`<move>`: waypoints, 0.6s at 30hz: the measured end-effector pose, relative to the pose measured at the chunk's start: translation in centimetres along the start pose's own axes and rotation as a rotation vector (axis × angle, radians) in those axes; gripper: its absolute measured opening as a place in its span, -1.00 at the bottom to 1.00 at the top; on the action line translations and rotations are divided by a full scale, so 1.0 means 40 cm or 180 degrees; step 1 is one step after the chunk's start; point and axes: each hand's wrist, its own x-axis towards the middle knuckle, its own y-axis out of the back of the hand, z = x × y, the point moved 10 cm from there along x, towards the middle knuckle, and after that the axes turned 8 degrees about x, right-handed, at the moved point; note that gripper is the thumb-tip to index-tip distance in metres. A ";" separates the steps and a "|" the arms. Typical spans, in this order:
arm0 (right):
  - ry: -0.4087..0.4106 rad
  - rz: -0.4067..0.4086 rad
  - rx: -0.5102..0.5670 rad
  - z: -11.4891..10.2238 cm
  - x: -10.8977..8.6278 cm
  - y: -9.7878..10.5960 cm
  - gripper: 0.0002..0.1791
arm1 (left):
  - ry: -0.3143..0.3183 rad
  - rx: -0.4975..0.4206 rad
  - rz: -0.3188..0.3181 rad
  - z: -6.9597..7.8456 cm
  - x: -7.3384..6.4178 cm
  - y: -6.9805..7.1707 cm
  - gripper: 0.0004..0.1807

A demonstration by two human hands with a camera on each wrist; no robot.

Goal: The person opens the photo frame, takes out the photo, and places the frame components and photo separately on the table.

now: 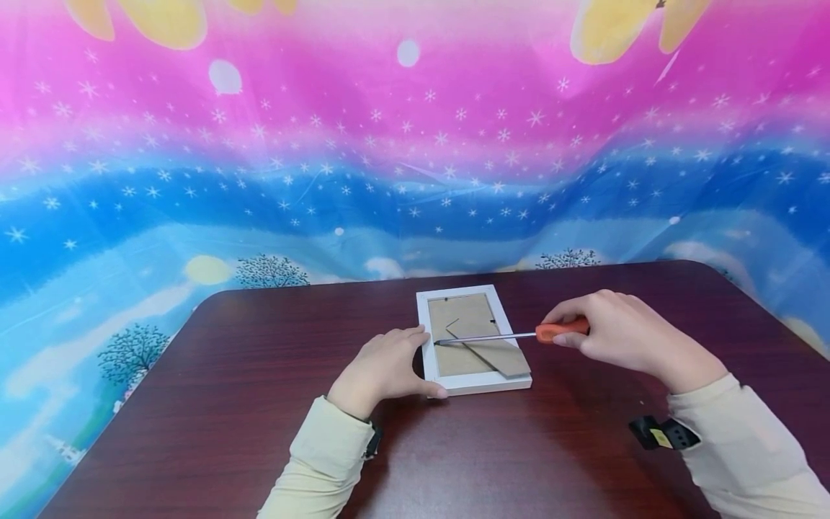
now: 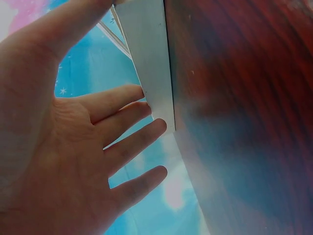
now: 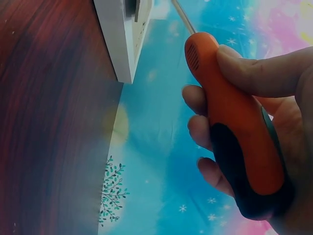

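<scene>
A white picture frame (image 1: 426,360) lies face down on the table, its brown backing board (image 1: 470,310) showing. The stand flap (image 1: 509,359) sticks up at an angle from the board. My left hand (image 1: 385,367) rests against the frame's left side, thumb at the near left corner; in the left wrist view its fingers are spread and fairly straight, touching the frame's edge. With my right hand (image 1: 625,335) I grip a screwdriver (image 3: 239,122) by its orange and black handle. Its metal shaft reaches left across the frame, tip at the backing's left edge.
Small dark tabs (image 1: 493,321) stand at the backing's edges. The dark red wooden table (image 1: 246,404) has rounded far corners. Behind it hangs a pink and blue snowflake cloth (image 1: 402,187). A black strap (image 1: 664,434) hangs at my right cuff.
</scene>
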 end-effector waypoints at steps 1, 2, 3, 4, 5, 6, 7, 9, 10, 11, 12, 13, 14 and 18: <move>-0.0001 -0.0003 0.0007 0.000 0.000 -0.001 -0.79 | -0.0001 0.0001 0.0002 0.000 0.000 0.000 0.05; -0.0001 -0.0002 0.0005 0.001 0.001 -0.001 -0.78 | 0.0001 0.0005 0.0002 0.000 0.001 -0.001 0.05; -0.0003 0.0000 0.0009 0.001 0.000 -0.002 -0.78 | 0.0003 0.0010 0.0001 -0.001 0.001 -0.001 0.05; 0.0000 0.0003 0.0006 0.001 0.001 -0.002 -0.77 | 0.0004 0.0009 0.0001 -0.001 0.001 -0.002 0.05; 0.0002 0.0009 0.0002 0.002 0.001 -0.001 -0.76 | 0.0005 0.0005 0.0001 -0.001 0.002 -0.002 0.05; 0.0007 0.0016 -0.0008 0.002 0.002 -0.001 -0.75 | 0.0006 0.0000 0.0001 -0.002 0.002 -0.003 0.05; 0.0022 0.0031 -0.0030 0.001 0.003 -0.001 -0.75 | 0.0010 -0.0006 0.0000 -0.002 0.002 -0.003 0.05; 0.0066 0.0064 -0.0073 0.000 0.005 -0.002 -0.74 | 0.0017 -0.0026 -0.0001 -0.002 0.002 -0.004 0.05; 0.0091 0.0084 -0.0106 -0.001 0.007 -0.003 -0.73 | 0.0022 -0.0039 -0.0001 -0.003 0.002 -0.004 0.04; 0.0122 0.0106 -0.0142 -0.002 0.008 -0.004 -0.73 | 0.0028 -0.0051 -0.0002 -0.003 0.002 -0.004 0.04; 0.0157 0.0128 -0.0178 -0.002 0.010 -0.006 -0.73 | 0.0034 -0.0066 0.0001 -0.003 0.001 -0.004 0.04; 0.0187 0.0151 -0.0211 -0.003 0.012 -0.008 -0.73 | 0.0037 -0.0083 0.0003 -0.003 0.001 -0.003 0.04; 0.0214 0.0164 -0.0236 -0.003 0.013 -0.010 -0.72 | 0.0041 -0.0098 0.0003 -0.003 0.000 -0.003 0.04; 0.0301 0.0225 -0.0328 -0.006 0.018 -0.016 -0.71 | 0.0054 -0.0159 0.0002 -0.003 -0.003 -0.004 0.03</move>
